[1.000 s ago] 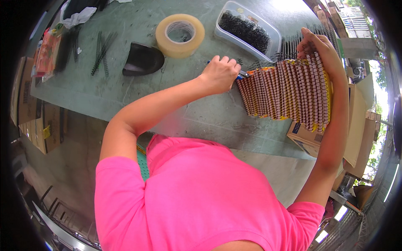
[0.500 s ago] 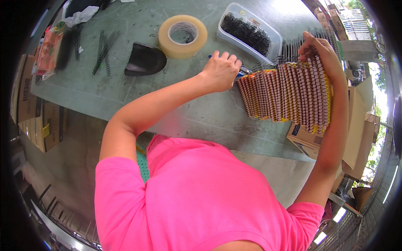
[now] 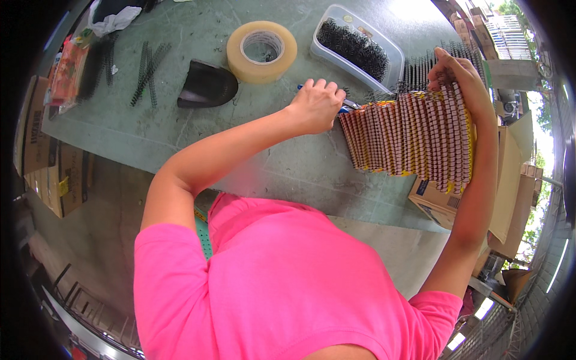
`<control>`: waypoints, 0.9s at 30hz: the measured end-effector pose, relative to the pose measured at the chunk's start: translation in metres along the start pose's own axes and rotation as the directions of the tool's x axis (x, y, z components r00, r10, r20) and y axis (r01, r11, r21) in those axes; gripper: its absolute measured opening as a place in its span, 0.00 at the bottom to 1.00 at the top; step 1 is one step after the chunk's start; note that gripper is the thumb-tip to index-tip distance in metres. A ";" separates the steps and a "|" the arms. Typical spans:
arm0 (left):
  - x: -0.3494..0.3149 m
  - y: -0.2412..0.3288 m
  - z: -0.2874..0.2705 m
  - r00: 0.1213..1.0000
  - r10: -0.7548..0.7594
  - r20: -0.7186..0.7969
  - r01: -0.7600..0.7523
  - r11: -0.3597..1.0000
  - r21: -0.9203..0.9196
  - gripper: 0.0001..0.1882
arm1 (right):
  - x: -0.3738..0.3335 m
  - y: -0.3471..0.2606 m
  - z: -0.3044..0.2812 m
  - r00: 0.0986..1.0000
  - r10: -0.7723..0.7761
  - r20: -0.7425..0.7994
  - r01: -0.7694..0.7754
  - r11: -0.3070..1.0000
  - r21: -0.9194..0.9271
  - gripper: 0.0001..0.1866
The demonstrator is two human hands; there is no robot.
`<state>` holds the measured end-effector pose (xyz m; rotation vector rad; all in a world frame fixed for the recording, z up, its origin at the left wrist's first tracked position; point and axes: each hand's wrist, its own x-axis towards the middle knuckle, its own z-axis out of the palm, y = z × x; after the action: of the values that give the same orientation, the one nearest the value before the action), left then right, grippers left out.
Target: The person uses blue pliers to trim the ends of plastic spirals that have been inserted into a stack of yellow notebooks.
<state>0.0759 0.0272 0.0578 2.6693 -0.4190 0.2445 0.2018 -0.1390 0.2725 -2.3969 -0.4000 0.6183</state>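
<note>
My left hand [image 3: 317, 107] is closed around blue-handled pliers [image 3: 352, 106]. Their metal jaws are at the far left corner of a row of spiral-bound books [image 3: 408, 141], by the coil ends. The books stand pressed together with their dark coils and yellow edges facing up. At the far right end of the row, my right hand [image 3: 459, 75] curls its fingers over the coils, and the forearm runs along the row's right side. Long black coil ends [image 3: 420, 71] stick out beyond the far edge of the books.
A clear plastic tub [image 3: 393, 69] of black coil scraps [image 3: 354, 48] stands behind the books. A tape roll [image 3: 239, 59] and a black scoop-like piece [image 3: 207, 86] lie left of it. Loose coils [image 3: 144, 72] are farther left. A cardboard box [image 3: 435, 201] sits below the table's right edge.
My left hand and the pliers have shifted very slightly toward me. The right hand stays at the end of the books.
</note>
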 end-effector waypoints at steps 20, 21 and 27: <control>0.005 0.003 -0.006 0.989 0.052 -0.137 -0.045 0.998 0.049 0.14 | -0.008 -0.007 0.002 0.999 -0.003 -0.054 0.002 1.000 -0.029 0.27; 0.007 0.003 -0.007 0.989 0.052 -0.141 -0.044 0.997 0.060 0.14 | -0.008 -0.006 0.002 0.999 -0.001 -0.053 0.000 1.000 -0.025 0.27; 0.019 0.005 -0.005 0.992 0.072 -0.108 -0.067 0.996 0.051 0.15 | -0.008 -0.008 0.003 0.999 0.006 -0.053 -0.004 1.000 0.024 0.26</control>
<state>0.0911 0.0205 0.0689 2.6749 -0.4769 0.4251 0.1921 -0.1348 0.2778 -2.3868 -0.3620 0.5569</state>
